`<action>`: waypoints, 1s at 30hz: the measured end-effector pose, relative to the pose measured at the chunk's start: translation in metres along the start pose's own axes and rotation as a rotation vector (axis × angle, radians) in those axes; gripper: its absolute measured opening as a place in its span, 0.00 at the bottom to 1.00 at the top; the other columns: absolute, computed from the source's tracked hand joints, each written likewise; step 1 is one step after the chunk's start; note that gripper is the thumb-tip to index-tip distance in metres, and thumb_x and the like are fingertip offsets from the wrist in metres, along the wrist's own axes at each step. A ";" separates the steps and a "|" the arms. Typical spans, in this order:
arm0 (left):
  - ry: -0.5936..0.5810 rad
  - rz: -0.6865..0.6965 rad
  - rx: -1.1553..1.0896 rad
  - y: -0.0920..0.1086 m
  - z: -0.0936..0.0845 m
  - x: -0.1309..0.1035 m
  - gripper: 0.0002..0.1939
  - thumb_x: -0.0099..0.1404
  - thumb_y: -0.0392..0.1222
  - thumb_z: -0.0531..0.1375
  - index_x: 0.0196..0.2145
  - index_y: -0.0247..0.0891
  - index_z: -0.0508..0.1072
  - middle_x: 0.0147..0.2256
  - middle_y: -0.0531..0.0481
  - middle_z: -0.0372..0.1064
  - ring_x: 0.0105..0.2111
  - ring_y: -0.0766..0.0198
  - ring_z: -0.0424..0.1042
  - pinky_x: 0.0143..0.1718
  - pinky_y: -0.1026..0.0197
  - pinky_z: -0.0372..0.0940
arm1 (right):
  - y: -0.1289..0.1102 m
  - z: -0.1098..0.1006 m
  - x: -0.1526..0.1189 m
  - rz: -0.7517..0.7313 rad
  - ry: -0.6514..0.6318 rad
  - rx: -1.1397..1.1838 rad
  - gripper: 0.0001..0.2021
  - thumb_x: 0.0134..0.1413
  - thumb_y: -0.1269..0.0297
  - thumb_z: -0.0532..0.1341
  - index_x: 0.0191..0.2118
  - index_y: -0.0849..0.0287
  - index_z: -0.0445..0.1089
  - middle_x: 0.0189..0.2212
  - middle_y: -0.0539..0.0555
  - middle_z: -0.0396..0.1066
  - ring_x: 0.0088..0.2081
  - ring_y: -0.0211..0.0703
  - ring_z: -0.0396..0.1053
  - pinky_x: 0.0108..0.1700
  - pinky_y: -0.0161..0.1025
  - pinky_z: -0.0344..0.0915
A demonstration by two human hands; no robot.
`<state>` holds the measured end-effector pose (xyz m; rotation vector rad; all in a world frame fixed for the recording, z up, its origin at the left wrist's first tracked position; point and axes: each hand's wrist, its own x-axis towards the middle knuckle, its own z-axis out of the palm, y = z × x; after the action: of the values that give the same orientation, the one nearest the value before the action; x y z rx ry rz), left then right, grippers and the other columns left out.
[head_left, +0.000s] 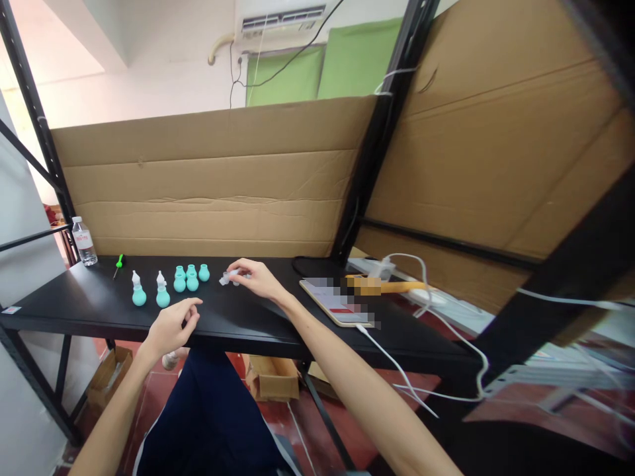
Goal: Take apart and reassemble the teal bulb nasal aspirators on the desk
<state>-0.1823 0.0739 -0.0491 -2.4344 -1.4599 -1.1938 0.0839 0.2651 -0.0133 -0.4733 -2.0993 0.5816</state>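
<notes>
My right hand (255, 277) is over a small cluster of translucent white plastic pieces (225, 278) on the black table (258, 324). Its thumb and fingers are closed on one of them, mostly covered by the fingers. My left hand (173, 325) hovers at the table's front edge, loosely bent with the index finger reaching right, and nothing shows in it. Just beyond it stand two teal rubber bulbs, the left bulb (139, 296) and the right bulb (163, 299), each topped with a white nozzle. Several teal bulbs without nozzles (192, 283) stand between the hands.
A water bottle (84, 243) and a thin tool with a green handle (120, 263) are at the left. A tablet (335, 304) with a white cable lies right of my right forearm, near a yellow object (397, 286). Cardboard panels (213, 192) wall the back and right.
</notes>
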 end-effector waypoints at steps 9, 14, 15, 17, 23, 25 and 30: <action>0.146 -0.223 0.115 0.011 0.023 0.004 0.16 0.77 0.47 0.66 0.59 0.44 0.79 0.44 0.55 0.84 0.34 0.65 0.80 0.39 0.63 0.71 | -0.013 0.040 -0.005 0.053 -0.243 0.405 0.21 0.52 0.46 0.81 0.42 0.58 0.84 0.41 0.57 0.86 0.43 0.49 0.85 0.50 0.45 0.79; 0.084 -0.191 0.245 0.011 0.026 0.004 0.08 0.80 0.46 0.65 0.51 0.45 0.84 0.36 0.54 0.83 0.37 0.61 0.82 0.38 0.63 0.69 | -0.015 0.046 -0.008 0.166 -0.323 0.515 0.25 0.47 0.46 0.84 0.42 0.59 0.84 0.38 0.56 0.86 0.41 0.50 0.87 0.47 0.44 0.81; 0.077 -0.176 0.265 0.009 0.026 0.004 0.08 0.81 0.45 0.63 0.50 0.44 0.84 0.36 0.53 0.83 0.38 0.61 0.83 0.38 0.63 0.68 | -0.016 0.046 -0.009 0.184 -0.339 0.530 0.25 0.46 0.46 0.84 0.42 0.59 0.84 0.37 0.55 0.86 0.41 0.50 0.87 0.47 0.43 0.81; 0.068 -0.149 0.299 0.006 0.026 0.003 0.09 0.81 0.41 0.62 0.50 0.44 0.84 0.38 0.52 0.84 0.38 0.61 0.83 0.39 0.63 0.68 | -0.019 0.045 -0.010 0.208 -0.371 0.550 0.26 0.44 0.47 0.85 0.42 0.59 0.84 0.36 0.55 0.87 0.40 0.49 0.87 0.45 0.41 0.80; 0.050 -0.085 0.356 -0.001 0.028 -0.001 0.14 0.79 0.32 0.59 0.44 0.43 0.85 0.37 0.51 0.83 0.36 0.62 0.81 0.36 0.64 0.66 | -0.025 0.047 -0.012 0.217 -0.427 0.558 0.25 0.41 0.48 0.86 0.39 0.59 0.83 0.35 0.56 0.88 0.38 0.50 0.88 0.44 0.41 0.80; 0.069 -0.063 0.367 -0.002 0.029 -0.003 0.14 0.79 0.31 0.58 0.44 0.42 0.84 0.35 0.50 0.81 0.34 0.62 0.80 0.35 0.63 0.65 | -0.024 0.051 -0.013 0.211 -0.392 0.538 0.26 0.40 0.45 0.86 0.36 0.59 0.82 0.34 0.57 0.87 0.37 0.51 0.88 0.43 0.43 0.81; 0.112 -0.040 0.389 -0.002 0.033 -0.006 0.13 0.77 0.30 0.58 0.41 0.40 0.82 0.32 0.51 0.80 0.32 0.62 0.78 0.33 0.62 0.64 | -0.020 0.060 -0.014 0.198 -0.320 0.451 0.27 0.37 0.42 0.86 0.31 0.58 0.80 0.33 0.57 0.87 0.35 0.53 0.87 0.42 0.44 0.81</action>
<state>-0.1667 0.0844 -0.0764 -2.0583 -1.5438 -0.9292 0.0393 0.2277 -0.0413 -0.3441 -2.1363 1.2827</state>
